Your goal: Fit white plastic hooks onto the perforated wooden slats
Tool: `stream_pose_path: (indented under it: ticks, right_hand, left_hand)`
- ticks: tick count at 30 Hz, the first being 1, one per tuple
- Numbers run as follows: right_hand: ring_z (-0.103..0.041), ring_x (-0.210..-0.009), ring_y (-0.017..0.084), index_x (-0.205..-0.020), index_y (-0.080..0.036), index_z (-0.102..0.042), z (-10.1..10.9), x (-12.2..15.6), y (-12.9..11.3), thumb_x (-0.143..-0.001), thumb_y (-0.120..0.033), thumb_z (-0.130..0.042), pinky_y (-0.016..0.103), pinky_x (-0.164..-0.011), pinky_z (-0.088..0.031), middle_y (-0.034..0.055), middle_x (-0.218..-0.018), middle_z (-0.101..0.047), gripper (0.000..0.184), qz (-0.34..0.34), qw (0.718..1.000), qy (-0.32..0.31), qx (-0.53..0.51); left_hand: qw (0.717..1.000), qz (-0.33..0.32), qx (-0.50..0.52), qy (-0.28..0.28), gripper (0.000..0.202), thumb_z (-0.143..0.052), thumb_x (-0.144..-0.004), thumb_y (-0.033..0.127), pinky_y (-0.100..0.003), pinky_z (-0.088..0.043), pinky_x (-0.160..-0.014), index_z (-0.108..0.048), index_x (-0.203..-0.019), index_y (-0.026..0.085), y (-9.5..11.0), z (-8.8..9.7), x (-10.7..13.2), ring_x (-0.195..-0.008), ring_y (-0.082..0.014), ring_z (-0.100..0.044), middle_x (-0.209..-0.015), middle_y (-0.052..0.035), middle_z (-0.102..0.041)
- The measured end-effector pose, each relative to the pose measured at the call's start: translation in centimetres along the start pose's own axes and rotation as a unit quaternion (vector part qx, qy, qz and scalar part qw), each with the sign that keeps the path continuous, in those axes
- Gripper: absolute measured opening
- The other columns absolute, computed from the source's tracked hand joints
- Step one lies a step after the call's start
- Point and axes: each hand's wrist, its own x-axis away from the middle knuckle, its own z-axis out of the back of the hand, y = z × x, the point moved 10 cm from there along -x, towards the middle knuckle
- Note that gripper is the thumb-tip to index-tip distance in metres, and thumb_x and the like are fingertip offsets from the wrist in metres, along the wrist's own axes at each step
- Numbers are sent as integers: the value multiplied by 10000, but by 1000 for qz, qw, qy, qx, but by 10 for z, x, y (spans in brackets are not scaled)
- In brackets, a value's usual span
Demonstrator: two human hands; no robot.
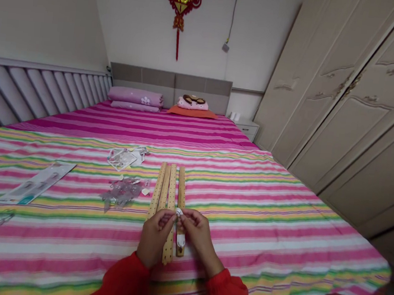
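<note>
Both my hands meet over the near end of several long tan perforated strips that lie side by side on the striped bed. My left hand and my right hand are closed in a pinch on a small shiny metal piece held between their fingertips. A small metal clip sits at the near end of the rightmost strip, just under my right hand. Red sleeves cover both forearms.
Clear plastic bags with small shiny parts and another bag lie left of the strips. A flat printed package lies further left. Pillows sit at the headboard. A tall wardrobe stands along the right side.
</note>
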Motion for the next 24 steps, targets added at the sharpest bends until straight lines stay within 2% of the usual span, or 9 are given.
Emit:
stream_pose_path:
  ticks: [4,7,11,15,20,24]
  right_hand:
    - [-574,-526,127,-752,-175,-732,8,-6,-8,-615,-391,-805,241,-525,-469,3,-587,-666,267,25,998,17,47]
    - [-589,-578,148,-713,-182,-739,10,-9,-19,-617,-379,-795,258,-557,-478,14,-628,-686,226,52,995,18,82]
    - [-596,-588,151,-722,-182,-736,12,-15,-24,-570,-355,-819,266,-575,-481,10,-634,-692,244,59,995,26,74]
    - [-572,-522,126,-730,-168,-718,14,-22,-10,-526,-334,-844,252,-532,-454,-3,-593,-679,292,22,999,34,14]
    - [-555,-488,107,-730,-160,-724,15,-22,5,-543,-320,-841,244,-521,-438,2,-587,-687,272,-1,998,42,-37]
    - [-560,-483,112,-710,-153,-725,14,-23,8,-535,-300,-842,248,-516,-436,6,-572,-683,257,-12,998,45,-44]
  left_hand:
    - [997,60,37,-4,416,-710,-643,453,-286,-510,-675,-683,-927,151,-11,-4,-10,-703,-178,-654,-730,-35,-707]
    - [986,126,98,-47,519,-763,-586,423,-256,-476,-642,-679,-998,119,-25,-17,-9,-675,-151,-626,-710,-23,-698]
    - [947,230,195,-107,394,-812,-559,386,-189,-404,-541,-703,-821,112,-42,-38,5,-567,-78,-545,-657,-6,-665]
    - [898,326,280,-96,230,-817,-605,257,-150,-407,-519,-675,-707,109,-53,-45,19,-548,-47,-539,-653,-5,-650]
    - [865,369,336,-48,29,-694,-744,95,-131,-430,-527,-668,-741,108,-61,-45,20,-560,-40,-569,-698,-24,-668]
    - [873,353,332,-54,16,-669,-782,121,-137,-449,-563,-670,-791,109,-63,-46,15,-596,-52,-599,-728,-37,-689]
